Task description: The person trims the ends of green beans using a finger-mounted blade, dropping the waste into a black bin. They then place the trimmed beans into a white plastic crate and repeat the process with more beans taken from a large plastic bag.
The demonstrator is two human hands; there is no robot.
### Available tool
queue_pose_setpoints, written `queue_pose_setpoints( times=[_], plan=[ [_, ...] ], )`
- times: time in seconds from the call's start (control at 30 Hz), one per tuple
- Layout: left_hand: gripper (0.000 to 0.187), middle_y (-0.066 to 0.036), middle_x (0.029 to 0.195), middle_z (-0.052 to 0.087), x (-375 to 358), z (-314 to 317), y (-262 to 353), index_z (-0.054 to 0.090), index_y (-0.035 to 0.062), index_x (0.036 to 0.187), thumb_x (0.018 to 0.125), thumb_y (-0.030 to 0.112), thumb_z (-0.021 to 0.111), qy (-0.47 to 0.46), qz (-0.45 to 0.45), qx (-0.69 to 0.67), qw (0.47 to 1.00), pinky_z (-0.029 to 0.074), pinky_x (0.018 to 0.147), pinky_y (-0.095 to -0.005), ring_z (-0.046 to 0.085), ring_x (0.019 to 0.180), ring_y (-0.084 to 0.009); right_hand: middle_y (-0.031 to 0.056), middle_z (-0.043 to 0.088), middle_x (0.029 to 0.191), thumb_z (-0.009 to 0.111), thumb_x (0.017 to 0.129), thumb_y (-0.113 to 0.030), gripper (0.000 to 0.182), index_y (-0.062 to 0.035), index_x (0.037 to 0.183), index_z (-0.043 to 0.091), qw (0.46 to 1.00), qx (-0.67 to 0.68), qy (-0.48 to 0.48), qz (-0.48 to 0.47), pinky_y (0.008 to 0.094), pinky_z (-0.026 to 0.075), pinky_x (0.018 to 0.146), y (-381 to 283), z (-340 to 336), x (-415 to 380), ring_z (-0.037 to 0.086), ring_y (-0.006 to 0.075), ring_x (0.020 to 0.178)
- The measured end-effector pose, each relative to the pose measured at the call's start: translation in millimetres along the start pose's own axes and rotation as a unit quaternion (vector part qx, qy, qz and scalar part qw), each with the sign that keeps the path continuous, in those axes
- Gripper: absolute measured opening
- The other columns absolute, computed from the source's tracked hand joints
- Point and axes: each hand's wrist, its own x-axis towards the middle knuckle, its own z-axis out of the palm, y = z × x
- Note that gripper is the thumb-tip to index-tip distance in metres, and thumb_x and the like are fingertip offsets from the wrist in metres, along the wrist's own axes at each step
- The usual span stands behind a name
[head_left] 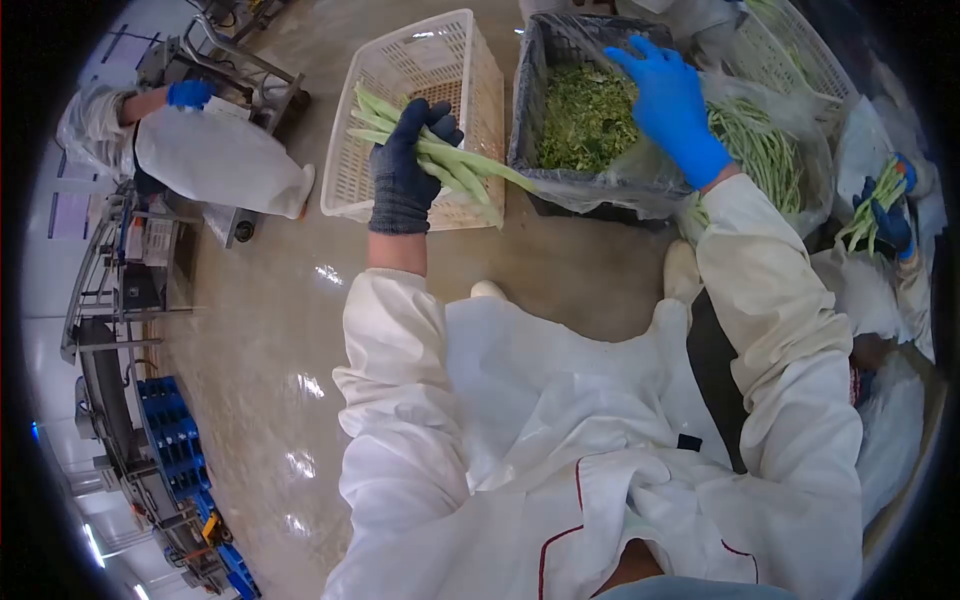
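My left hand [405, 178], in a dark knitted glove, is closed round a bunch of long green beans [460, 165] over the near part of a white slatted crate [488, 110]. My right hand [675, 105], in a blue glove, has its fingers apart and holds nothing. It is above the right side of a dark crate [522, 110], lined with clear plastic, that contains chopped green bits [585, 120]. To the right of that hand, more long green beans [755, 150] lie in a clear plastic bag.
A co-worker's gloved hands [885, 215] hold green beans at the right edge. Another person in a white apron [215, 155] stands at the upper left. Metal equipment [105, 380] and blue crates [175, 435] line the left side. Behind the bagged beans is another white crate [800, 50].
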Motion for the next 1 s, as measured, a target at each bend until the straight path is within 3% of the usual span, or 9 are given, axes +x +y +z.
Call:
queue_pose_setpoints(
  times=[0.07, 0.13, 0.23, 0.33, 0.43, 0.6, 0.7, 0.83, 1.0],
  plan=[
    [0.016, -0.012, 0.097, 0.067, -11.0, 17.4, -1.1, 0.060, 0.0080, 0.099, 0.088, 0.018, 0.064, 0.004, 0.005, -0.013, 1.000, 0.055, 0.077, -0.0388, 0.065, 0.079, -0.0220, 0.0149, 0.063, 0.117, 0.061, 0.080, -0.007, 0.043, -0.0142, 0.123, 0.063, 0.978, 0.187, -0.087, 0.039, 0.0404, 0.049, 0.086, -17.7, -3.3, 3.6, 0.062, 0.0285, 0.099],
    [0.017, -0.011, 0.095, 0.067, -22.3, 30.0, 1.4, 0.060, 0.0074, 0.101, 0.088, 0.018, 0.064, 0.005, 0.014, -0.024, 1.000, 0.055, 0.076, -0.0378, 0.065, 0.078, -0.0212, 0.0145, 0.063, 0.116, 0.062, 0.082, -0.010, 0.041, -0.0126, 0.123, 0.062, 0.842, 0.468, -0.255, 0.082, 0.0368, 0.049, 0.086, -37.6, -3.3, 3.5, 0.062, 0.0242, 0.098],
    [0.019, -0.011, 0.093, 0.067, -9.9, 20.7, -7.1, 0.060, 0.0062, 0.102, 0.088, 0.017, 0.064, -0.008, -0.017, -0.040, 0.999, 0.054, 0.073, -0.0377, 0.064, 0.076, -0.0218, 0.0142, 0.067, 0.106, 0.064, 0.084, -0.016, 0.035, -0.0081, 0.118, 0.065, 0.776, 0.562, -0.286, 0.005, 0.0338, 0.049, 0.082, -74.8, -13.7, -12.7, 0.062, 0.0193, 0.092],
    [0.017, -0.011, 0.091, 0.066, -10.2, 16.6, -5.5, 0.059, 0.0057, 0.097, 0.087, 0.017, 0.066, 0.030, 0.019, -0.063, 0.997, 0.053, 0.071, -0.0379, 0.063, 0.074, -0.0233, 0.0140, 0.069, 0.091, 0.064, 0.085, -0.018, 0.028, -0.0040, 0.108, 0.068, 0.779, 0.508, -0.368, -0.019, 0.0337, 0.049, 0.077, -80.4, -24.0, -12.0, 0.062, 0.0171, 0.083],
    [0.016, -0.010, 0.089, 0.063, -6.6, -5.5, 20.9, 0.058, 0.0057, 0.095, 0.085, 0.016, 0.066, 0.043, 0.108, -0.087, 0.989, 0.053, 0.071, -0.0382, 0.061, 0.073, -0.0234, 0.0170, 0.068, 0.084, 0.063, 0.081, -0.018, 0.025, -0.0077, 0.102, 0.071, 0.835, 0.470, -0.281, -0.048, 0.0381, 0.049, 0.068, -53.7, -21.6, -12.2, 0.063, 0.0227, 0.072],
    [0.016, -0.007, 0.072, 0.058, -10.0, -41.3, 45.2, 0.058, 0.0011, 0.087, 0.076, -0.001, 0.069, 0.170, 0.177, -0.060, 0.967, 0.051, 0.053, -0.0337, 0.058, 0.058, -0.0220, 0.0111, 0.068, 0.074, 0.065, 0.083, -0.017, 0.021, -0.0059, 0.099, 0.073, 0.820, 0.503, -0.267, 0.062, 0.0302, 0.046, 0.061, -23.8, -28.9, 0.1, 0.058, 0.0130, 0.063],
    [0.031, -0.008, 0.075, 0.062, -21.3, -3.4, 12.1, 0.059, 0.0018, 0.097, 0.072, 0.002, 0.076, 0.105, 0.100, 0.021, 0.989, 0.052, 0.051, -0.0318, 0.060, 0.057, -0.0214, 0.0078, 0.068, 0.072, 0.066, 0.083, -0.018, 0.021, -0.0049, 0.099, 0.072, 0.788, 0.563, -0.235, 0.083, 0.0271, 0.046, 0.061, -36.9, -23.2, -8.4, 0.057, 0.0085, 0.064],
    [0.030, -0.008, 0.095, 0.063, -39.3, 47.1, -11.7, 0.060, -0.0009, 0.110, 0.083, 0.011, 0.068, -0.008, 0.021, 0.086, 0.996, 0.057, 0.062, -0.0341, 0.064, 0.066, -0.0193, 0.0084, 0.068, 0.074, 0.069, 0.080, -0.017, 0.022, -0.0065, 0.099, 0.072, 0.759, 0.598, -0.248, 0.073, 0.0275, 0.047, 0.063, -64.9, -17.0, -24.8, 0.058, 0.0097, 0.065],
    [0.030, -0.005, 0.082, 0.066, -44.0, 50.6, -6.2, 0.063, 0.0012, 0.107, 0.080, 0.011, 0.073, -0.089, 0.050, 0.128, 0.986, 0.054, 0.057, -0.0287, 0.065, 0.065, -0.0153, 0.0129, 0.068, 0.077, 0.072, 0.076, -0.022, 0.026, -0.0083, 0.098, 0.072, 0.749, 0.551, -0.367, 0.024, 0.0311, 0.048, 0.063, -86.2, -30.3, -35.3, 0.059, 0.0170, 0.062]
  ],
)
